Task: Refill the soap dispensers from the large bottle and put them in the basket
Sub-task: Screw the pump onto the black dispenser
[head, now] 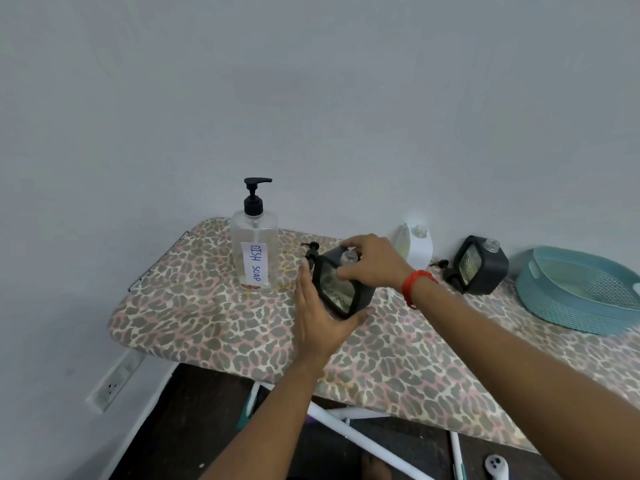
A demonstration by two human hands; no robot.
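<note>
A tall clear bottle [255, 252] with a black pump and a "DISH SOAP" label stands at the back left of the board. Right of it, a black square dispenser [341, 295] with a clear window and an open neck is tilted between both hands. My left hand [320, 318] cups its lower left side. My right hand [372, 263] grips its top by the neck. Its black pump [311, 252] lies just behind it. A second black dispenser [479, 265] stands open-necked further right, its pump [446, 266] beside it. The teal basket [540, 299] sits at the far right.
A white dispenser [417, 247] with an open neck stands against the wall behind my right hand. The leopard-print ironing board [207, 317] ends at the left with a wire rack. Below it are white legs, a dark floor and a wall socket [112, 384].
</note>
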